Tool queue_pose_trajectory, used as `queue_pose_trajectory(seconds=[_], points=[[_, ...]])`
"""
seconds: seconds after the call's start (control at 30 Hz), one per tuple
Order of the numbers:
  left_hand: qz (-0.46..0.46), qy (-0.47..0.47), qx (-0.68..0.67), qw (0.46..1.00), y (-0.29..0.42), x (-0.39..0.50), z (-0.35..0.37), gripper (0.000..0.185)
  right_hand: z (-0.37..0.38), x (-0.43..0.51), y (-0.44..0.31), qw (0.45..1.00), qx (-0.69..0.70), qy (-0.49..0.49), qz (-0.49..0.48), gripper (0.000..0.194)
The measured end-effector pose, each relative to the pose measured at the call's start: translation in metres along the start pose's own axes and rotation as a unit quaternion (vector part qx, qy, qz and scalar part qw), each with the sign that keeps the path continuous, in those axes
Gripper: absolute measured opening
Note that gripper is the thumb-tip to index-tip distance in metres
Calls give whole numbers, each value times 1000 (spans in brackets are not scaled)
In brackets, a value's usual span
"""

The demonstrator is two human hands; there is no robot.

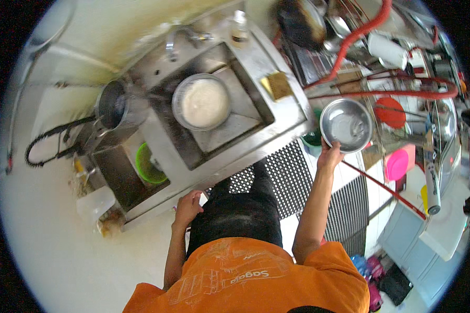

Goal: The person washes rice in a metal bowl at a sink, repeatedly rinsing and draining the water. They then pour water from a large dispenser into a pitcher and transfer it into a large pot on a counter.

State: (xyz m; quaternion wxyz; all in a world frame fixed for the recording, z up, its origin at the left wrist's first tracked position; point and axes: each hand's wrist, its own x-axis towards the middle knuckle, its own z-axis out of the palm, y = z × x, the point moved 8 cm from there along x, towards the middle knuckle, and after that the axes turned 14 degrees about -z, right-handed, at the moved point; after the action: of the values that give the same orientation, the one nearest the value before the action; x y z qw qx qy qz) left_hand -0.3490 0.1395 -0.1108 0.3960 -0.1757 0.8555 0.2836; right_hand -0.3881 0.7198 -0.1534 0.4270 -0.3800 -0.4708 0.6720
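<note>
My right hand [331, 153] grips the rim of a stainless steel bowl [346, 125], out to the right of the sink. The bowl's shiny inside faces up. My left hand [188, 207] hangs by the sink's front edge, fingers curled near a small white thing [203, 198]; whether it holds this I cannot tell. In the large sink basin [235, 137] stands a round container with whitish, foamy contents [204, 102]. A bright green round container [150, 164] sits in the smaller basin. A sponge and brown scouring pad [279, 86] lie on the right of the steel counter.
A faucet [171, 47] and a pump bottle [239, 26] stand at the sink's back. A dark pan [113, 105] lies on the left. Red hoses [415, 94] cross the cluttered racks at right. A black perforated mat [290, 172] covers some floor.
</note>
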Motion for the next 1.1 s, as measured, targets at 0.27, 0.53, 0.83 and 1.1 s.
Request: queue_pose_trajectory(seconds=[0.27,0.53,0.83,1.1], points=[[42,8,-14,999,55,-6,74,29,-207,118,272,919,82,150,354,52],[-18,16,-26,999,74,-18,69,33,11,61,49,969,-143,-195,-58,39],[-3,28,-105,994,46,6,38,33,268,-209,146,718,-282,-636,19,49],[-97,40,-207,973,-37,-13,-9,29,435,-299,372,474,-528,-680,-188,69]])
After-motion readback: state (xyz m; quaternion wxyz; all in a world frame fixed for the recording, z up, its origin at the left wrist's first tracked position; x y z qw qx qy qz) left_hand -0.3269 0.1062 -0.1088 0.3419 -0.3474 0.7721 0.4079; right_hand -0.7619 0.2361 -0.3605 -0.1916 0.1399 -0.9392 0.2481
